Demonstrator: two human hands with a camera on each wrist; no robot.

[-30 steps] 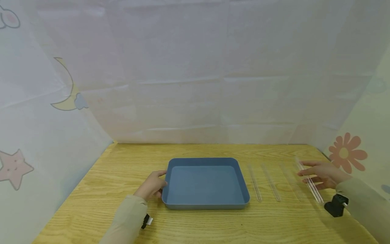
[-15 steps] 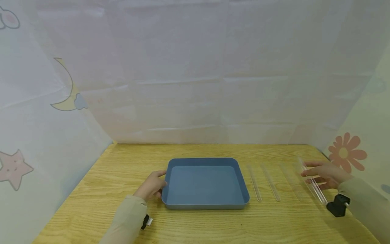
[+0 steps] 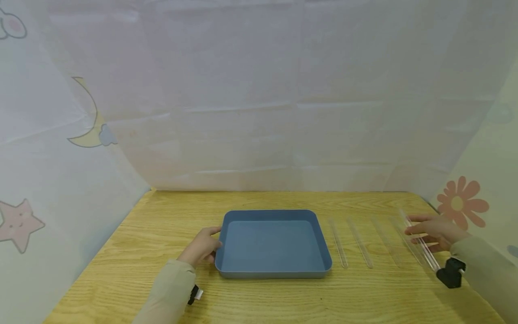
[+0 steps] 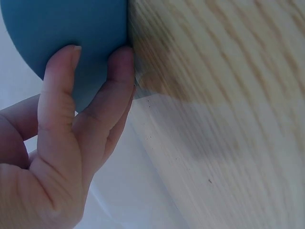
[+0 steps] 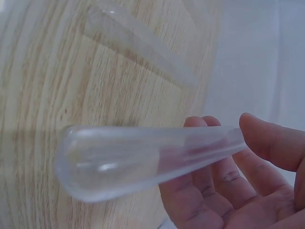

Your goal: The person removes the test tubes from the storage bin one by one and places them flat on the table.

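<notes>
My left hand is at the left side of a blue-grey rectangular tray. In the left wrist view the extended fingers touch the tray's outer wall. Over at the right, my right hand holds a clear test tube between thumb and fingers. Its rounded end points toward the wrist camera, tilted above the tabletop. Nearest to that hand, another clear tube lies on the wood.
Several clear tubes lie roughly parallel to the right of the tray, including the leftmost tube and its neighbour. The wood-grain table is bounded by pale printed sheets at the back and sides.
My right hand has drifted slightly right with its tube, away from the tube lying beside it. The left hand and tray have stayed put.
</notes>
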